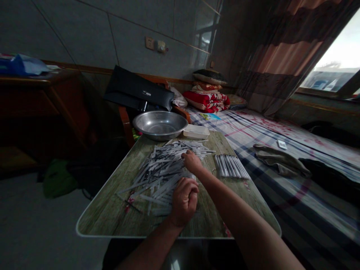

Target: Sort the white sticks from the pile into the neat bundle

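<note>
A loose heap of thin white sticks (160, 168) covers the middle of a small wood-patterned table (112, 221). My left hand (184, 200) rests at the heap's near edge, curled into a fist over some of the sticks. My right hand (191, 161) reaches into the far part of the heap, fingers bent down among the sticks. To the right lies a neat row of the same white sticks (231, 166), side by side near the table's right edge.
A metal basin (160, 125) and a white rectangular tray (196, 131) stand at the table's far end. A bed with a striped sheet (281, 150), a dark cloth and folded blankets (208, 99) lies to the right. A dark chair stands behind.
</note>
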